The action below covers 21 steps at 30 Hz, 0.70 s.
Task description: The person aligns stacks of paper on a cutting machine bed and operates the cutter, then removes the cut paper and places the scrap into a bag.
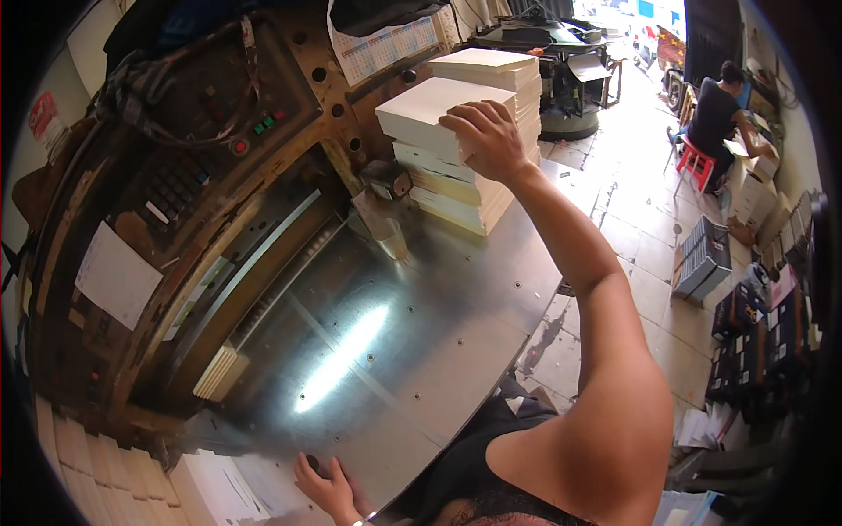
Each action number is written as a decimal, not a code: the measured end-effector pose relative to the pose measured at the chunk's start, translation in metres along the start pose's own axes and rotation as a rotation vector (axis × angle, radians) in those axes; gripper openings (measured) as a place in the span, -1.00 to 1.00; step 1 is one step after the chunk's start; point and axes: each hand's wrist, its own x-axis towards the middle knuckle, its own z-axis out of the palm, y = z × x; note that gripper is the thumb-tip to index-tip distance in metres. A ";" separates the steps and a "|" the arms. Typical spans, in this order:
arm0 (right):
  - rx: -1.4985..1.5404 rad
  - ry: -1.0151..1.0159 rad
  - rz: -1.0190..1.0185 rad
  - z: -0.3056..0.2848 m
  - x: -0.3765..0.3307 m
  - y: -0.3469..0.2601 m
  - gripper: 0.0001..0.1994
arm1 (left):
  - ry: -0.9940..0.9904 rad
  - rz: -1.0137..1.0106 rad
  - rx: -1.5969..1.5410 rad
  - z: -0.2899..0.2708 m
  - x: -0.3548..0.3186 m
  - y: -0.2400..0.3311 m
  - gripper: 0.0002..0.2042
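My right arm stretches far forward over the metal table (438, 386). At its end, my right hand (489, 138) is curled over the near right corner of the top paper block (430, 110), gripping it. That block lies on a tall stack of cream and white paper blocks (447, 188), with its left edge jutting out. Low in the view, my left hand (329, 489) is near the table's front edge, its fingers bent around a small dark object (316, 465) whose kind I cannot make out. White paper stacks (215, 491) stand just left of it.
A large cutting machine (219, 289) with buttons and a keypad borders the table's left side. A clear plastic cup (386, 235) stands by the stack. At the far right, a person (715, 110) sits on a red stool (695, 164). Boxes (703, 254) line the right.
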 end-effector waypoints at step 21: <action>0.911 0.081 -0.187 -0.091 -0.048 -0.240 -0.63 | -0.486 -0.126 -1.578 -0.006 0.001 0.165 -0.32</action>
